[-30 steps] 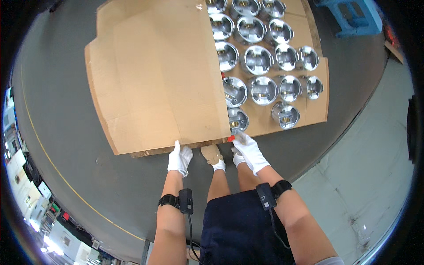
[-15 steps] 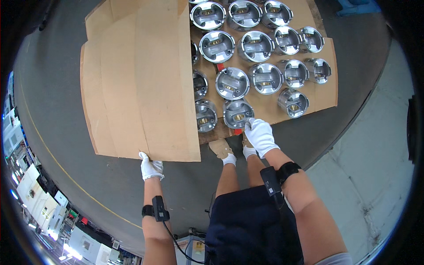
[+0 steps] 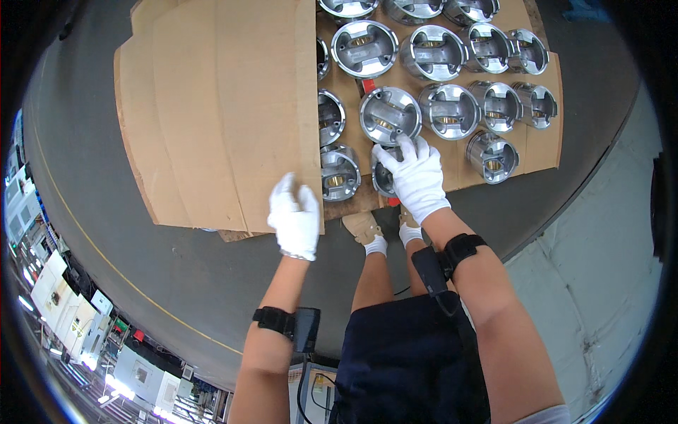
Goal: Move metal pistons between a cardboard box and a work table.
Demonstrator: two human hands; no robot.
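Rows of shiny metal pistons stand with their hollow ends up on a brown cardboard sheet (image 3: 537, 150). My gloved right hand (image 3: 417, 173) is curled over a front-row piston (image 3: 383, 182) and hides much of it; the fingertips reach the edge of the piston behind it (image 3: 390, 116). My gloved left hand (image 3: 294, 218) is over the near right corner of a large cardboard sheet (image 3: 212, 127), its thumb and fingers apart and holding nothing. That sheet covers the left side and partly hides several pistons, among them one at its front edge (image 3: 339, 173).
Wood (image 3: 357, 205) shows under the cardboard at the near edge. My feet in tan shoes (image 3: 362, 227) stand close to it. Another piston (image 3: 492, 157) stands at the near right. A blue object (image 3: 585, 10) lies on the floor at the far right.
My left hand has let go of the near edge of the large cardboard and moved right and forward over its corner. My right hand has shifted forward over the front-row piston.
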